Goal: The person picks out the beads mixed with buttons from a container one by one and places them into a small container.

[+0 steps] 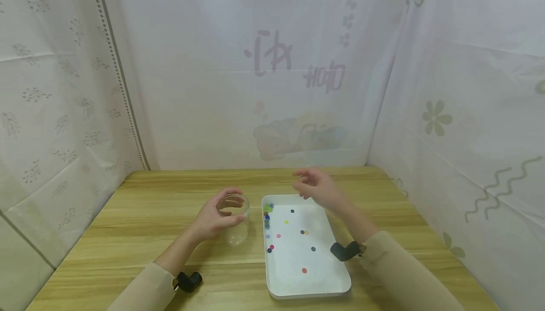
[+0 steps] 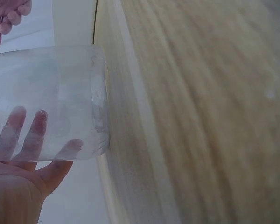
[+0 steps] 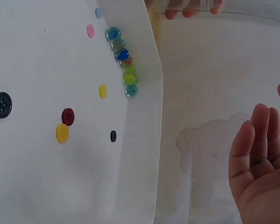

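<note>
My left hand (image 1: 211,219) is wrapped round a clear jar (image 1: 235,236) that stands upright on the table, left of a white tray (image 1: 289,280). In the left wrist view, fingers show through the see-through wall of the jar (image 2: 65,102), and nothing lies inside it. My right hand (image 1: 318,190) is raised over the tray's far end, fingers slightly bent. The right wrist view shows that hand (image 3: 263,172) with a bare palm. Glass marbles (image 3: 129,79) sit in a row along the tray's left wall. Scattered over the tray floor are buttons, among them a red button (image 1: 304,271) and a yellow button (image 3: 62,133).
The wooden table (image 1: 170,188) carries the tray and the jar. A white printed curtain (image 1: 204,88) hangs behind the table's far edge, with more cloth on both sides. The tray has a low raised rim.
</note>
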A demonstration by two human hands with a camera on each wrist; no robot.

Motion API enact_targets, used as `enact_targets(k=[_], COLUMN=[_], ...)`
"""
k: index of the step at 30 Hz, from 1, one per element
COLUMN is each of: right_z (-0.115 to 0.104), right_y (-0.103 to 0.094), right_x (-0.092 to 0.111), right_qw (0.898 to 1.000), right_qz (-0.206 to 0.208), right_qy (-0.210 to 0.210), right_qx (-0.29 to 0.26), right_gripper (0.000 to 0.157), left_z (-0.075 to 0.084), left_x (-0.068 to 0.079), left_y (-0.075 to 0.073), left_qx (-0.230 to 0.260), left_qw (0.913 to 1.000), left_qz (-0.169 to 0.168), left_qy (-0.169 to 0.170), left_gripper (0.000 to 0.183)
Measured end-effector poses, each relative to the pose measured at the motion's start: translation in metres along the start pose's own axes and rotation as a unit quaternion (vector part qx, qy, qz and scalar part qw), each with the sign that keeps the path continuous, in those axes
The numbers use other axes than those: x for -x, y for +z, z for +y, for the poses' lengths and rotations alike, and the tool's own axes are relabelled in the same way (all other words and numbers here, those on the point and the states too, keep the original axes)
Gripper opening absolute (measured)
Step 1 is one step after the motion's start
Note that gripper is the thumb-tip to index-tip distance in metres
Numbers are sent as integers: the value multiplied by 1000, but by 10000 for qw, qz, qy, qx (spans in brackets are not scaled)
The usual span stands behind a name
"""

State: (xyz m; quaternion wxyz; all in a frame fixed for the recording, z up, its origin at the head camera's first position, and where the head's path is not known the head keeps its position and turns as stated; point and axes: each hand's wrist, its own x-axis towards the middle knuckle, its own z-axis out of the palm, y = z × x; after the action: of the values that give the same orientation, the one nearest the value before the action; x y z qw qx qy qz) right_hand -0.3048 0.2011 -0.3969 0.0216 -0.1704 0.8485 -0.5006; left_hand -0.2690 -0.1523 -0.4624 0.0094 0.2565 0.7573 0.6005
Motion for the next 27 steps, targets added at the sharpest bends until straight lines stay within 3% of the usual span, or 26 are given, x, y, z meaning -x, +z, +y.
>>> enact_targets(k=[8,27], right_z=[1,6], right_y=[19,41], right_x=[-2,-10], right_qw=[10000,9992], right_qz=[-38,-298], right_qy=[84,234], right_qx=[-29,-103], right_gripper=[42,36], left_z=[1,0], left_x=[0,-1], left_y=[0,-1], left_qx=[98,140], left_qw=[9999,9999], left_qz=[14,-11], left_qy=[-31,75], left_gripper=[59,60])
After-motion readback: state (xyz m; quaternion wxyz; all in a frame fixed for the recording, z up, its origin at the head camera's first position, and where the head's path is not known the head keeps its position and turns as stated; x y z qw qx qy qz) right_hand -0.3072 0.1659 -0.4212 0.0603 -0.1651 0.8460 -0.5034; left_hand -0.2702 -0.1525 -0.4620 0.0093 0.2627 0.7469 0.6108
